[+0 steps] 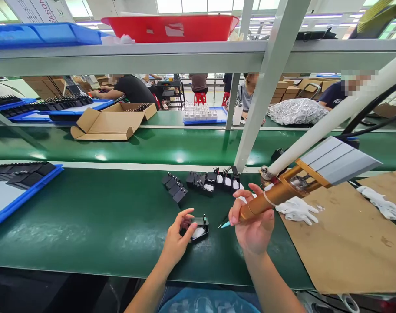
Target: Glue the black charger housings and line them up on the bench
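Observation:
My left hand (177,237) pinches a small black adapter part (199,227) with a white face, holding it down on the green belt. My right hand (254,219) is wrapped round the brass-coloured barrel of a hanging tool (276,195) whose thin blue tip (224,224) points at the part from the right, a short gap away. A white hose and black cables run up from the tool to the upper right. Just beyond my hands lies a row of several more black adapter parts (201,182).
A brown cardboard sheet (351,243) with white gloves (297,209) covers the bench at right. A blue tray (18,191) of black parts sits at left. A slanted metal post (266,91) rises ahead. Beyond the second belt are an open carton (110,124) and seated people.

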Demonstrator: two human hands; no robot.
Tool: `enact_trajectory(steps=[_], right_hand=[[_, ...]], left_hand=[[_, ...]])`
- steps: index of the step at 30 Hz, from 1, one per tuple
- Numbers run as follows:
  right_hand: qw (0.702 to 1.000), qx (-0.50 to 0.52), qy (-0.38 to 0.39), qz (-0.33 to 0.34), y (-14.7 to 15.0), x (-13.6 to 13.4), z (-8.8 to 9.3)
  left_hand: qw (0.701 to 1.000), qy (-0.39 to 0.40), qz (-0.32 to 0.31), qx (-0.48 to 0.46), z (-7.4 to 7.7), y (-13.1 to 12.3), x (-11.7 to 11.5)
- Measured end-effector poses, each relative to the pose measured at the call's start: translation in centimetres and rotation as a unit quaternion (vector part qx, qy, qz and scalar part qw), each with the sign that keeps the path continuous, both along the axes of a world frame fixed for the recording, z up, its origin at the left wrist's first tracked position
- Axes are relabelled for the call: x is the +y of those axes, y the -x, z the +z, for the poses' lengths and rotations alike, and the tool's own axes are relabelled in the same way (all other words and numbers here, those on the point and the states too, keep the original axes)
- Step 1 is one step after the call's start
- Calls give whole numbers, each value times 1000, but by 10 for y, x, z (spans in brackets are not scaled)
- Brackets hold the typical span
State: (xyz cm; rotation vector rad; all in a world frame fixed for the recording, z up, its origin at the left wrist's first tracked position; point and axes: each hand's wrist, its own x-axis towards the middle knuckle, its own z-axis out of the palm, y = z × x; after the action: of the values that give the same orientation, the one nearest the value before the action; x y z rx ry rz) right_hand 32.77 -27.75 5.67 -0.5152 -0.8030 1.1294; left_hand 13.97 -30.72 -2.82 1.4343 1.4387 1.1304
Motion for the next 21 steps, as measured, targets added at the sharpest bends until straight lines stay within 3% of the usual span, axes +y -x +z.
enact_trajectory(steps=[3,8,12,21], right_hand=[[1000,1,4,-5,7,-3,2],[1000,15,4,12,19,-4,6],[999,24,-6,24,25,-3,8],[998,36,-34,38,27,-6,6]], left_hand=[[1000,-11,4,13,0,2,0],[995,-17,-80,56,-2,3,-7],[994,-29,-63,80,-1,-4,-12],[967,-116,-43,221,23,-14,-21]])
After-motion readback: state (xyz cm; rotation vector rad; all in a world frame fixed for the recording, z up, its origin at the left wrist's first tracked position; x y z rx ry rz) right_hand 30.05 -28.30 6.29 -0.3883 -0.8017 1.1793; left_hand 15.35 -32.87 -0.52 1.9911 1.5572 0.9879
